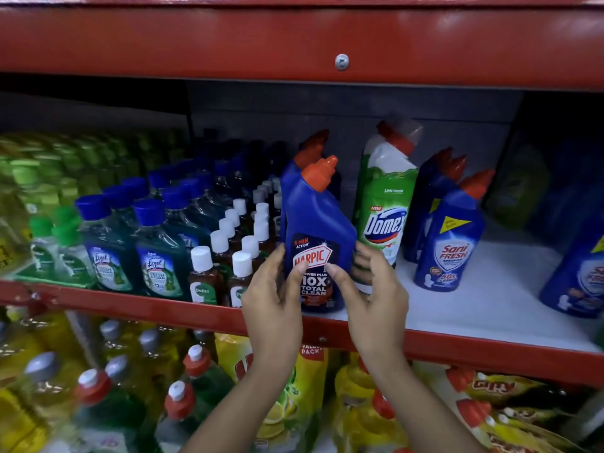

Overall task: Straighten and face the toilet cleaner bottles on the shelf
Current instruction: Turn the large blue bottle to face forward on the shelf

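Observation:
A blue Harpic bottle (pixel 317 230) with an orange cap stands upright at the front edge of the red shelf (pixel 163 310), label facing me. My left hand (pixel 273 291) grips its left side, thumb across the label. My right hand (pixel 372 279) grips its right side. A second Harpic bottle (pixel 309 152) stands right behind it. To the right stands a green and white Domex bottle (pixel 385 204), then blue Sani Fresh bottles (pixel 449 237), with another Sani Fresh bottle (pixel 581 276) at the far right edge.
Left of the Harpic stand small brown Dettol bottles (pixel 202 276) and Lizol bottles (pixel 157 253) with blue caps. White shelf floor (pixel 490 302) shows between the Sani Fresh bottles. An upper red shelf (pixel 294 44) hangs above. Yellow and green bottles and pouches fill the lower shelf (pixel 310 403).

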Demonstrator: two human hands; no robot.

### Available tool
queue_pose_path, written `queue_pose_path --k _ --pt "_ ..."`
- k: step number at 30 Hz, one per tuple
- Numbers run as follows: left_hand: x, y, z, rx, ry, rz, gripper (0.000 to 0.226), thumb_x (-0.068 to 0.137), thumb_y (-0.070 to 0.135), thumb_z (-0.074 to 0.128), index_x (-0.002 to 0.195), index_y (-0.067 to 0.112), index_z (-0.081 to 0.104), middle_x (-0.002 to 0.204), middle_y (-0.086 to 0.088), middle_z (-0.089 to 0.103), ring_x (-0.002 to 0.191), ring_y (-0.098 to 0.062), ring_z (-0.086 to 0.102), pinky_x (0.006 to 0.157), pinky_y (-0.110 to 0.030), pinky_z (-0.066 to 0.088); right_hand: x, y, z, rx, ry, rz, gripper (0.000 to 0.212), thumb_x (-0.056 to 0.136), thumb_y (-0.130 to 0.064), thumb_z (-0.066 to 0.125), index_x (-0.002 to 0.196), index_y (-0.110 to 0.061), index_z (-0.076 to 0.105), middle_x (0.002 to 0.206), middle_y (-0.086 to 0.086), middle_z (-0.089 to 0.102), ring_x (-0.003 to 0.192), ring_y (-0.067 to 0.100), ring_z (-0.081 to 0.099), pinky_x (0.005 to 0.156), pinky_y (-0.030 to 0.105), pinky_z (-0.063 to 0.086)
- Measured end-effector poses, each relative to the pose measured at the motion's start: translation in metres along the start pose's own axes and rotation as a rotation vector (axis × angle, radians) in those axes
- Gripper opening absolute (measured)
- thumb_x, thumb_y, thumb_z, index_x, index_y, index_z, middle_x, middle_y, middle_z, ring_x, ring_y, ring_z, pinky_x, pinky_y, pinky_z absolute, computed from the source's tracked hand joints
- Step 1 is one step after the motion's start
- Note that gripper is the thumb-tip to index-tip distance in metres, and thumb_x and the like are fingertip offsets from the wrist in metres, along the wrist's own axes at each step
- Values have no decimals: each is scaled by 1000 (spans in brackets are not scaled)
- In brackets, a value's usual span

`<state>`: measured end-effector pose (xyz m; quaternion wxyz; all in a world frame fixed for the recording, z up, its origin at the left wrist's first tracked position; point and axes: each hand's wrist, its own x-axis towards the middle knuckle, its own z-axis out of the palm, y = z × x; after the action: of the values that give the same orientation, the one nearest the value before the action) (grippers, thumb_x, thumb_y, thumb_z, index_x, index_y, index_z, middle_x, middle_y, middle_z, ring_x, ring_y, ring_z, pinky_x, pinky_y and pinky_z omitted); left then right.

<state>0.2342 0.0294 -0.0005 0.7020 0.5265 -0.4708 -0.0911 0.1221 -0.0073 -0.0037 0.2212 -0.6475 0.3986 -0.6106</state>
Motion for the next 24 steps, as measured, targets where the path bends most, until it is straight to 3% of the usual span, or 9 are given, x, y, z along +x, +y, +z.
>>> queue_pose_path --k 4,8,11,13,15,18,24 --pt "-4 -4 3 17 11 -5 45 94 28 60 136 18 52 128 3 65 115 -2 61 94 -36 56 -1 0 -2 -41 -36 -20 46 87 -36 71 129 -23 58 121 -4 69 106 2 66 81 9 54" --pt "-13 -7 6 122 -10 58 50 97 29 55 144 19 41 138 -7 57 127 -18 54 100 -42 51 -2 5 -13 -245 -119 -105 54 92 -50 59 140 -26 49 133 -6 62 120 6 59 90 29 57" --pt "-28 -2 16 254 -74 221 57 99 28 47 150 18 25 160 -1 23 150 -12 14 120 -26 22 -2 12 -33 -459 -95 -254 59 95 -48 53 146 -21 43 147 0 52 137 13 46 103 20 41" --pt "-39 0 27 375 -133 356 61 99 30 44 152 17 16 162 -2 9 151 -15 1 121 -23 8 -1 20 -52 -613 -63 -386 60 97 -44 49 149 -16 39 154 6 45 146 20 35 115 27 31" --pt "-50 2 41 506 -182 476 63 99 31 43 152 17 12 162 -7 8 151 -20 -1 123 -35 9 -1 29 -76 -767 -28 -479 61 99 -45 43 151 -14 34 159 8 35 150 26 27 122 38 21" --pt "-64 7 67 636 -255 588 63 99 34 42 152 15 13 160 -11 11 151 -25 2 121 -48 14 -2 44 -115 -924 36 -502 62 100 -48 36 153 -15 30 162 9 25 154 24 13 124 44 10" --pt "-95 34 138 673 -383 678 61 99 38 39 152 15 19 161 -11 14 151 -25 5 123 -44 4 -3 64 -203 -1139 114 -458 65 99 -47 43 154 -16 30 163 11 23 153 29 20 123 52 17"
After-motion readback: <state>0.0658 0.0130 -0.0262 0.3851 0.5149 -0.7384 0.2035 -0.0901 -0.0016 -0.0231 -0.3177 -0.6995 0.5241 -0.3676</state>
